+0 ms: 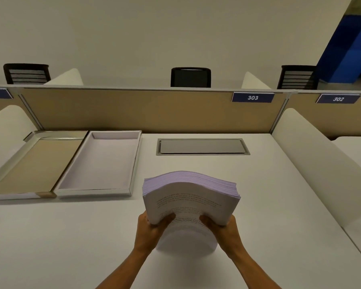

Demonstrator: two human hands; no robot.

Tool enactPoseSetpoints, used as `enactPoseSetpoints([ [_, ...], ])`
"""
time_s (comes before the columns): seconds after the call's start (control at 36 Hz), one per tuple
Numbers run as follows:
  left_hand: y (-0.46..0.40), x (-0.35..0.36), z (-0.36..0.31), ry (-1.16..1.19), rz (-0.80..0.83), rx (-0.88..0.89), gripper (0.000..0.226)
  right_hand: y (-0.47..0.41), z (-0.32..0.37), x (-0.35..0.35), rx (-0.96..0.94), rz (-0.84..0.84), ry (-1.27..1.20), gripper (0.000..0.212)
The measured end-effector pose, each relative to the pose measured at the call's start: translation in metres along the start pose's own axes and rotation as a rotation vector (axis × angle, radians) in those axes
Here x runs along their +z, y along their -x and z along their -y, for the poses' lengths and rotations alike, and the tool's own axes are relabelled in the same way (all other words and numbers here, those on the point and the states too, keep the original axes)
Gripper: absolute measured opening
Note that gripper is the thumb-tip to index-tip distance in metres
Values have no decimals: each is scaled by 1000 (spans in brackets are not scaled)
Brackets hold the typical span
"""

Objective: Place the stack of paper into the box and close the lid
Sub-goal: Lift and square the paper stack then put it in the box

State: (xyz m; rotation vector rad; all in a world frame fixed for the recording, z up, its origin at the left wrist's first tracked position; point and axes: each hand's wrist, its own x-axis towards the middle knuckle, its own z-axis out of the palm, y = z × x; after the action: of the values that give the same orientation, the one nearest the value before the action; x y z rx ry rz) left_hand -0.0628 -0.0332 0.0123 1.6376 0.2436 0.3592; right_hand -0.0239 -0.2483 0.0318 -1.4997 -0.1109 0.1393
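Note:
A thick stack of printed white paper (189, 197) stands on edge above the desk's middle, bowed at the top. My left hand (152, 228) grips its lower left side and my right hand (223, 228) grips its lower right side, thumbs across the printed face. To the left lies the open box (133, 163), a shallow white tray with nothing in it. Its lid (38, 163), with a tan inside, lies flat against the box's left side. The stack is to the right of the box and nearer to me, apart from it.
The white desk (50, 236) carries a grey cable hatch (202, 146) behind the stack. A tan partition (133, 109) with a 303 sign (252, 97) closes the far edge. White side dividers (313, 155) flank the desk. Black chairs (190, 77) stand beyond the partition.

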Motion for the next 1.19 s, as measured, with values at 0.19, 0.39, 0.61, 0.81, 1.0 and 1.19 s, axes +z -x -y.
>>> enactPoseSetpoints([
  [0.19, -4, -1, 1, -21, -9, 12, 37, -6, 2, -1, -25, -17, 38, 44],
  [0.39, -6, -6, 7, -9, 41, -35, 40, -6, -4, 2, -30, -17, 38, 46],
  [0.61, -2, -12, 20, -40, 129, -13, 41, -4, -14, -5, -21, 10, 169, 45],
  [0.81, -21, -18, 6, -106, 123, -39, 35, -25, 0, -10, -6, 81, 328, 48],
  [1.0, -54, -41, -6, -82, 182, -318, 49, -62, 14, 14, 172, 108, 409, 43],
  [1.19, -75, -73, -8, -70, 190, -481, 39, -86, 9, 55, 410, 66, 303, 41],
])
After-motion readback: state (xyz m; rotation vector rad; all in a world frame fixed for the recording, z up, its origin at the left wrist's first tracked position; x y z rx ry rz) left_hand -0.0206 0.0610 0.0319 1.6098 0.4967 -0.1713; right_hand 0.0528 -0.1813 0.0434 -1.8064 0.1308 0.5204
